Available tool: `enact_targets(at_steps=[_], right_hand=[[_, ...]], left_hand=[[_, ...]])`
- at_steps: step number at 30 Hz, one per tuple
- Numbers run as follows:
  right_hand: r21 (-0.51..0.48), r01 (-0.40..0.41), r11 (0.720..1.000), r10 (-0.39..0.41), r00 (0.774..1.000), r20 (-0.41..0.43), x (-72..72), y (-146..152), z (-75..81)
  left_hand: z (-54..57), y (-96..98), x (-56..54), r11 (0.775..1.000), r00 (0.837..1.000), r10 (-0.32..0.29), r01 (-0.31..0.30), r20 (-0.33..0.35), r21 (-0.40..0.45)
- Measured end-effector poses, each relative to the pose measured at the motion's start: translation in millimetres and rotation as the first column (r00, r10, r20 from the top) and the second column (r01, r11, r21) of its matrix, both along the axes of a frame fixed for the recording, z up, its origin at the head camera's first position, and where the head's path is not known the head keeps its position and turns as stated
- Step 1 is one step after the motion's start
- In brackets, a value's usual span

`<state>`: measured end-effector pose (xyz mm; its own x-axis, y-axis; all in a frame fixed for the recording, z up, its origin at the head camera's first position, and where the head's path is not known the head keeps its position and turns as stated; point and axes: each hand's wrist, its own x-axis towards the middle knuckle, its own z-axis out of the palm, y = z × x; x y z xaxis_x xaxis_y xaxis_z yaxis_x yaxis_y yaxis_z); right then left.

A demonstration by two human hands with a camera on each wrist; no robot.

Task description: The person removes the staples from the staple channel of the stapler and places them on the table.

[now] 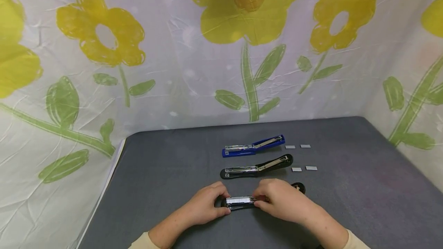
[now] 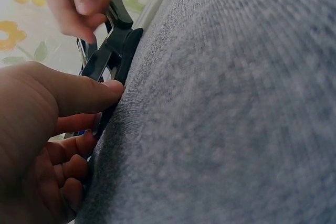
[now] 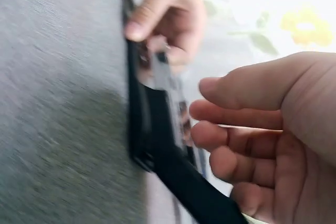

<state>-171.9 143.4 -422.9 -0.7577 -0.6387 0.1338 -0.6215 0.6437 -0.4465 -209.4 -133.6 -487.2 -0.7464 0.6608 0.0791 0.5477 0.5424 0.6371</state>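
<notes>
My left hand (image 1: 207, 205) grips the front end of a black stapler (image 1: 242, 206), thumb on the near side and fingers on the far side. This stapler lies unfolded on the table, and a strip of staples (image 1: 239, 200) shows in its metal channel. Over its middle is my right hand (image 1: 282, 201), hiding the hinge and part of the raised top arm. In the right wrist view the right fingers (image 3: 210, 135) are loosely bent beside the stapler (image 3: 139, 114), with nothing visible between thumb and forefinger.
Beyond lie another unfolded black stapler (image 1: 242, 171) and an unfolded blue stapler (image 1: 242, 151). Staple strips (image 1: 296, 169) lie in pairs to their right. A flower-printed curtain (image 1: 173, 68) hangs behind the grey table (image 1: 166, 164).
</notes>
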Motion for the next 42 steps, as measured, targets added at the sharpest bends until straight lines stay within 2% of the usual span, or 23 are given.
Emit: enact_targets(at_steps=[3, 7, 11, 14, 19, 23, 27, 32, 36, 39, 42], right_hand=[[0.07, -0.003, 0.998, 0.005, 1.0, -0.023, 3.5, -7, -6.2], [0.113, 0.057, 0.992, -0.047, 0.995, -0.09, 7.6, -17, -11.4], [0.069, 0.119, 0.991, -0.111, 0.988, -0.11, 9.3, -22, -16.2], [0.035, 0.166, 0.985, -0.163, 0.983, -0.084, 9.8, -24, -18.3], [-0.052, 0.286, 0.957, -0.287, 0.958, -0.02, 9.0, -28, -19.9], [-0.106, 0.339, 0.935, -0.346, 0.937, -0.056, 7.0, -34, -23.6], [-0.149, 0.341, 0.928, -0.352, 0.935, -0.05, 5.4, -36, -27.1], [-0.194, 0.292, 0.936, -0.293, 0.956, 0.025, 2.7, -37, -29.4], [-0.203, 0.243, 0.949, -0.246, 0.969, 0.01, 2.3, -36, -30.5], [-0.217, 0.233, 0.948, -0.237, 0.972, 0.008, 1.7, -34, -29.1], [-0.226, 0.246, 0.943, -0.24, 0.969, 0.053, 0.5, -30, -24.1]], left_hand=[[-0.7, 0.4, -0.7, 1.0, 1.0, -0.004, 0.004, -0.012, -0.001], [-1.6, 0.6, -1.2, 1.0, 1.0, -0.006, 0.006, -0.024, -0.005], [-1.8, 0.1, -0.5, 1.0, 1.0, -0.003, 0.003, -0.025, -0.005], [-1.9, 0.0, -0.3, 1.0, 1.0, -0.001, 0.001, -0.014, -0.007], [-1.1, -0.1, -0.4, 1.0, 1.0, 0.003, -0.003, 0.001, -0.009], [0.5, -0.8, -0.5, 1.0, 1.0, 0.004, -0.004, 0.005, -0.007], [0.7, -0.2, -1.4, 1.0, 1.0, 0.006, -0.006, 0.014, -0.008], [0.7, -0.2, -1.4, 1.0, 1.0, 0.01, -0.01, 0.027, -0.01], [0.7, -0.3, -1.0, 1.0, 1.0, 0.009, -0.009, 0.027, -0.012], [0.7, 0.0, -1.1, 1.0, 1.0, 0.007, -0.007, 0.026, -0.009], [0.9, -0.2, -1.4, 1.0, 0.999, 0.007, -0.007, 0.035, -0.002]])
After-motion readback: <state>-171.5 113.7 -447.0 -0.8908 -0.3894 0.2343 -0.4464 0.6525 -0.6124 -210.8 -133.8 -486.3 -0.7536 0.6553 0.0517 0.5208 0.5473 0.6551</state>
